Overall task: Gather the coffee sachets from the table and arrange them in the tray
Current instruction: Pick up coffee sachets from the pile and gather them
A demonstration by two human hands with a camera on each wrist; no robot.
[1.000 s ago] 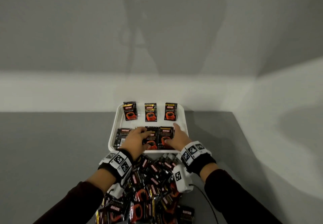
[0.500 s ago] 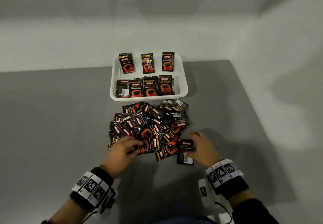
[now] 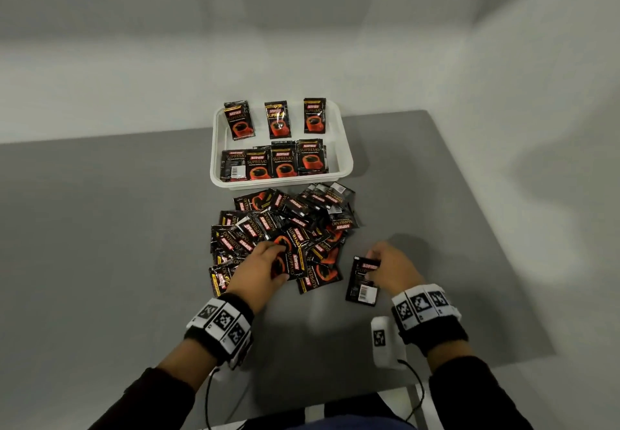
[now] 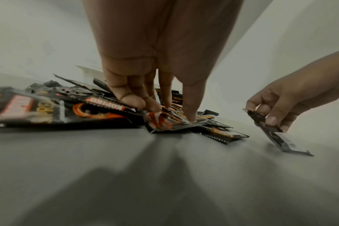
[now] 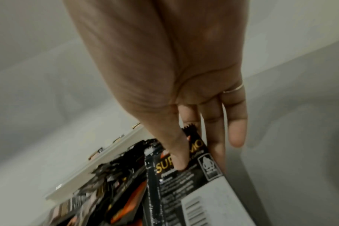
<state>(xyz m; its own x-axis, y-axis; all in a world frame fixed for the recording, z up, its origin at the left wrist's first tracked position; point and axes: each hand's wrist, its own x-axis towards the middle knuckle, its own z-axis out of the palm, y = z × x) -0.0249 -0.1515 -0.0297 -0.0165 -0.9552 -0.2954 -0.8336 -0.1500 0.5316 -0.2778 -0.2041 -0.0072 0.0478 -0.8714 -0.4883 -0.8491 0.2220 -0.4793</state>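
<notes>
We had the white tray [image 3: 343,148] sitting at the far edge of the grey surface [image 3: 100,228], seven sachets inside in two rows; the loose pile of sachets [image 3: 285,228] lay just in front of its near rim, with bare surface open on both sides and toward us; our left hand [image 3: 258,270] was down on the pile, fingertips [image 4: 190,116] pinching one sachet [image 4: 170,120]; our right hand [image 3: 392,268] gripped a lone sachet [image 3: 362,282] by its top, tilted, beside the pile; compared with half a second before, that sachet sat further right, clear of the heap.
</notes>
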